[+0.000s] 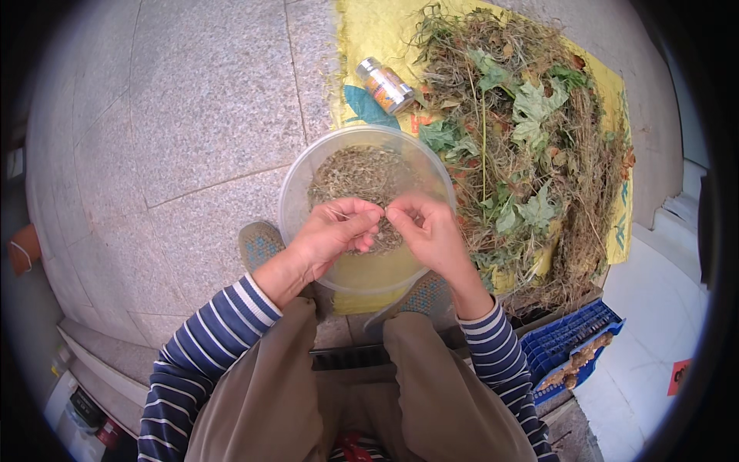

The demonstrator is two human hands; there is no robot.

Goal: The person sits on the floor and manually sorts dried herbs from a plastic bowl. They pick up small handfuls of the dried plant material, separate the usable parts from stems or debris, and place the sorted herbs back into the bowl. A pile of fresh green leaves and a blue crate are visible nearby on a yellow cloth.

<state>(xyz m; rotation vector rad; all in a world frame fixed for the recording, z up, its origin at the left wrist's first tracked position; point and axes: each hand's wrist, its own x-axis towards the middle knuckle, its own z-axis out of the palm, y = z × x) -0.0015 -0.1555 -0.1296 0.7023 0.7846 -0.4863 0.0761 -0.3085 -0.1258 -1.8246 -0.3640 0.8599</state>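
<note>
Over a round translucent plastic tub (pixel 369 277), my two hands meet at the fingertips. My left hand (pixel 340 228) pinches a thin, pale dry stem (pixel 340 215) between thumb and forefinger. Thumb and forefinger of my right hand (pixel 424 222) close at the same spot, on what looks like the stem's tip; motion blurs this hand, and the tiny piece is mostly hidden by fingers. Dry brown plant bits (pixel 361 173), seeds or chaff with short stalks, cover much of the tub's bottom below.
On the right, a heap of dried stalks and wilted leaves (pixel 519 133) lies on a yellow woven sack (pixel 381 29). A labelled bottle (pixel 385 85) rests on its side there. A blue plastic crate (pixel 568 346) stands at lower right. My shoes (pixel 260 245) flank the tub on stone paving (pixel 213 104).
</note>
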